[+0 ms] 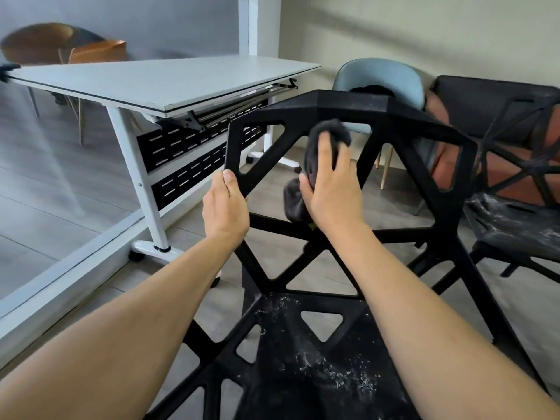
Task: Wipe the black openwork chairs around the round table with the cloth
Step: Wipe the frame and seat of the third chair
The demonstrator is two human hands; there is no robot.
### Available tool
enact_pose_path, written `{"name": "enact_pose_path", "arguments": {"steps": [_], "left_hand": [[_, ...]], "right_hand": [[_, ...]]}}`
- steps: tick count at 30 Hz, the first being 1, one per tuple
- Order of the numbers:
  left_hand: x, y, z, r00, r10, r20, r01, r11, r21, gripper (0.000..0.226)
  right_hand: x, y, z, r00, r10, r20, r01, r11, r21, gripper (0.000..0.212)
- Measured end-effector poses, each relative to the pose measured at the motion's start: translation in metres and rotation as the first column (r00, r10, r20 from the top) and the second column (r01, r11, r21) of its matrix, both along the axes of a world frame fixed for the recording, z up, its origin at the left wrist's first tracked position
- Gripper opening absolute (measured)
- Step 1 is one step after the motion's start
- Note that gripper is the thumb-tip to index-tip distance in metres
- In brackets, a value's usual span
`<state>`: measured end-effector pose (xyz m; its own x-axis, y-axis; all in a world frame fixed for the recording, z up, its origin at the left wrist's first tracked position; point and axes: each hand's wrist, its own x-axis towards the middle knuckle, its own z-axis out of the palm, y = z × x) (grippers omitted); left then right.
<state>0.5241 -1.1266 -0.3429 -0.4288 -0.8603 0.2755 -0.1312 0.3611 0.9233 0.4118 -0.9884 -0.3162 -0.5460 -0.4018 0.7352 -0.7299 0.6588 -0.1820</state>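
A black openwork chair fills the middle of the view, its backrest facing me and its seat speckled with white dust. My left hand grips the backrest's left edge, thumb on the front face. My right hand presses a dark grey cloth against a slanted bar of the backrest, fingers spread over the fabric. A fold of the cloth hangs below my palm. A second black openwork chair stands at the right, its seat also dusty.
A white folding table on castors stands to the left, close to the chair. A light blue chair sits behind the backrest by the wall. An orange-brown chair is behind glass at the far left. The floor is grey wood-look.
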Motion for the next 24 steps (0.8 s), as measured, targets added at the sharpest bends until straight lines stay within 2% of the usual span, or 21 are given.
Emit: {"name": "enact_pose_path", "arguments": {"steps": [2, 8, 13, 15, 17, 19, 21, 22, 24], "left_hand": [[-0.001, -0.002, 0.000, 1.000, -0.013, -0.016, 0.013, 1.000, 0.005, 0.037], [0.002, 0.000, 0.006, 0.999, -0.028, -0.032, 0.029, 1.000, 0.009, 0.036], [0.005, 0.002, 0.006, 0.999, -0.026, -0.028, 0.026, 1.000, 0.004, 0.037], [0.004, -0.001, 0.004, 0.999, -0.036, -0.015, 0.036, 0.999, 0.004, 0.038], [0.003, -0.002, 0.003, 0.999, -0.047, -0.004, 0.047, 0.999, 0.001, 0.039], [0.002, -0.004, 0.002, 0.999, -0.042, -0.006, 0.042, 0.999, -0.012, 0.039], [0.001, -0.005, 0.001, 0.999, -0.041, -0.005, 0.041, 0.999, -0.015, 0.039], [0.000, -0.006, 0.001, 0.999, -0.040, -0.003, 0.040, 0.999, -0.015, 0.039], [0.000, -0.007, 0.002, 1.000, -0.029, 0.001, 0.029, 1.000, -0.004, 0.038]], "right_hand": [[-0.003, -0.005, -0.010, 0.995, -0.049, 0.083, 0.051, 0.998, -0.024, 0.069], [0.006, -0.013, -0.026, 0.965, -0.261, 0.011, 0.260, 0.964, 0.045, 0.049], [0.009, -0.012, -0.009, 0.949, -0.295, 0.111, 0.271, 0.944, 0.187, 0.042], [0.009, -0.010, 0.006, 0.945, -0.287, 0.154, 0.256, 0.947, 0.194, 0.042], [0.008, -0.005, 0.025, 0.962, -0.263, 0.078, 0.251, 0.959, 0.132, 0.041], [0.003, -0.011, 0.048, 0.969, -0.247, -0.031, 0.245, 0.968, -0.044, 0.042], [0.000, -0.025, 0.060, 0.974, -0.224, -0.025, 0.214, 0.955, -0.203, 0.046], [0.000, -0.032, 0.057, 0.974, -0.226, 0.002, 0.222, 0.955, -0.199, 0.050], [0.002, -0.040, 0.030, 0.966, -0.254, 0.046, 0.257, 0.964, -0.068, 0.057]]}}
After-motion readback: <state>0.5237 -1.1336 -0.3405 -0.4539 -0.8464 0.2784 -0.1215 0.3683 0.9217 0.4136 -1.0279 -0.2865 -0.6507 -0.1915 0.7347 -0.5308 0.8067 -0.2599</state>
